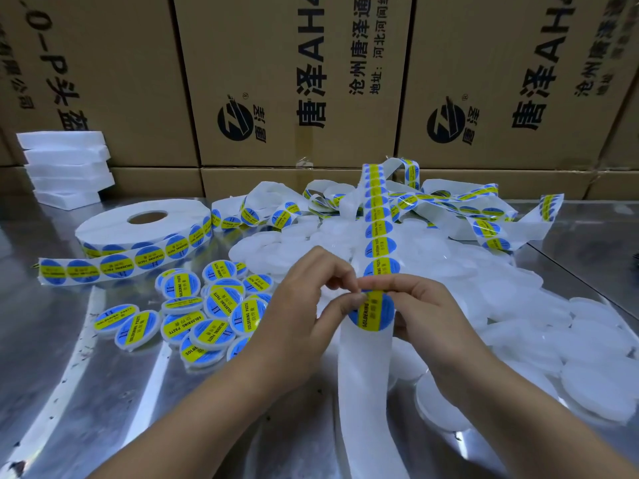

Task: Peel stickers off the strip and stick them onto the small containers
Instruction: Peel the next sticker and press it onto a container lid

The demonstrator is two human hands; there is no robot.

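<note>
Sticker (372, 311) reads SOLDERING PASTE; left grip (304, 302) pinches its top edge; right grip (425, 316) holds strip (366, 375).

On your bench (69, 392), labelled containers (207, 316) lie before the roll (103, 226), bare containers (518, 305) to its right, cartons (294, 81) behind it.

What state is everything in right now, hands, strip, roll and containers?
strip: stickers above the hands, bare backing below.
sticker: on the strip, edge pinched.
left hand: pinches the sticker.
right hand: holds the strip.
roll: lying flat, partly unwound.
labelled containers: heaped at left.
plain containers: heaped, no stickers.
</note>
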